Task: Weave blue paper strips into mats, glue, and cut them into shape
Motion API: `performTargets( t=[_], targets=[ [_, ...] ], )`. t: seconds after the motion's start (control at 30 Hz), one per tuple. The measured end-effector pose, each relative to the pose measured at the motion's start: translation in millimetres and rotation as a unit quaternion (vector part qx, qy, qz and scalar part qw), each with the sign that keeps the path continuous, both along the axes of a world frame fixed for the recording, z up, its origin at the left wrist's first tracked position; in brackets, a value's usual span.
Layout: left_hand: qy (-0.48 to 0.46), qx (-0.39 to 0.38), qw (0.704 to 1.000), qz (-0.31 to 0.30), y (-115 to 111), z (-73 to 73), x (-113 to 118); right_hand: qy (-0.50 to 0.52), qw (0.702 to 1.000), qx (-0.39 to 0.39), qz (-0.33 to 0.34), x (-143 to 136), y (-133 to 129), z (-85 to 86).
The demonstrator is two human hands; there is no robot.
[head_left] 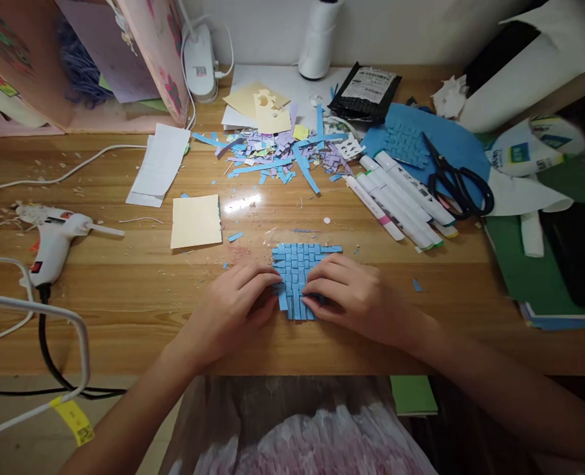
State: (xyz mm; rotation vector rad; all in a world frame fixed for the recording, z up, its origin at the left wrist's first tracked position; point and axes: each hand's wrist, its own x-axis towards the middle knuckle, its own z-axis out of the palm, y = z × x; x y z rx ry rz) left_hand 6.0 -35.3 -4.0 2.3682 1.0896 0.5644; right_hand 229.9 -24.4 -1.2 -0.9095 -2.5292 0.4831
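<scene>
A small mat woven from blue paper strips point(296, 280) lies on the wooden table in front of me, its strip ends uneven along the edges. My left hand point(240, 297) pinches its left edge, thumb tucked low beneath the fingers. From the other side, the curled fingers of my right hand point(354, 290) grip the right part of the mat and cover its lower right corner. One strip end pokes out at the top right above my right fingers. Another sticks out at the lower left, beside my left fingertips.
A cream paper square point(196, 221) and white sheets point(158, 165) lie left, with a glue gun point(57, 241) farther out. Paper scraps point(277, 148) are heaped behind. On the right are white markers point(396, 201), black scissors point(453, 178) and another blue woven piece point(405, 144).
</scene>
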Motion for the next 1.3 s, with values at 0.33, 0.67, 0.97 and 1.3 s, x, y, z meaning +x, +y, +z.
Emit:
performTargets(
  t=[0.33,0.67,0.97,1.3],
  targets=[
    [0.0,0.009,1.0,-0.026,0,1.4,-7,-0.029,0.998,0.046,0.014,0,-2,0.5],
    [-0.001,0.012,1.0,-0.016,-1,0.8,-7,-0.018,1.0,0.024,0.007,2,-2,-1.1],
    [-0.019,0.028,0.999,-0.01,-2,-3.7,-9,0.073,0.994,-0.074,-0.016,-17,3,-9.6],
    [-0.008,0.032,0.999,-0.017,-4,-6.6,-10,0.111,0.975,-0.194,-0.016,-16,11,-0.8]
  ],
)
